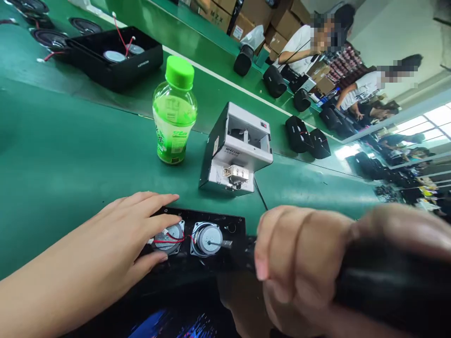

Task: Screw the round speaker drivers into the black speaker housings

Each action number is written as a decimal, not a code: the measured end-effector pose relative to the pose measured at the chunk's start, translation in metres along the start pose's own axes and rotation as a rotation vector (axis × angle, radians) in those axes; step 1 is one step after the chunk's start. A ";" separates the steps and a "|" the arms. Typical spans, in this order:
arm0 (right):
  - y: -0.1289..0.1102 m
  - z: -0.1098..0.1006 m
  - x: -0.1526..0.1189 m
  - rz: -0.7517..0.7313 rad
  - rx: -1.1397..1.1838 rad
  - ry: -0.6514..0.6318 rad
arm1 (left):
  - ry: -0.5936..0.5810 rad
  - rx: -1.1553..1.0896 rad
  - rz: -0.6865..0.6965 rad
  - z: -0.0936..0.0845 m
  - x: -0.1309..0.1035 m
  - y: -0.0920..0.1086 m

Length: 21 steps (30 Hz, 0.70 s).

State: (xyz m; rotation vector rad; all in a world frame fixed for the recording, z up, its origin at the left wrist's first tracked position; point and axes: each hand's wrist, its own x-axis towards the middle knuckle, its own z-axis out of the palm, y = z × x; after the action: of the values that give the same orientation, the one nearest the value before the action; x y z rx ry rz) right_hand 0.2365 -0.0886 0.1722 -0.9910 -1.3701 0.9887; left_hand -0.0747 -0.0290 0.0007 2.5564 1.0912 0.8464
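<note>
A black speaker panel [232, 224] lies at the front edge of the green table, with two round speaker drivers set in it. Over the left driver [168, 241], which has red and white wires, my left hand [137, 230] is spread, fingertips around its rim. My right hand [303, 258] is wrapped round a black electric screwdriver [391, 277], held sideways. Its metal bit [225, 244] points left, in front of the right driver [207, 238]. Whether the tip touches anything I cannot tell.
Behind the panel stand a green-capped bottle [175, 117] and a small grey-white machine [236, 150]. An open black speaker box [116, 61] with drivers sits at back left, loose drivers [51, 38] beside it. Along the green line are black speaker housings [275, 80] and co-workers [299, 44].
</note>
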 end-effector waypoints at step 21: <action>0.046 0.038 -0.012 -0.063 0.027 -0.175 | -0.211 -0.067 -0.028 -0.017 0.016 0.006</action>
State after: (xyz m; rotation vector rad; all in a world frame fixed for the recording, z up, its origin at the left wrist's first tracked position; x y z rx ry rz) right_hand 0.1999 -0.0872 0.1234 -0.8520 -1.5188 1.0627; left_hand -0.0725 -0.0220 0.0237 2.5007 1.0148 0.5796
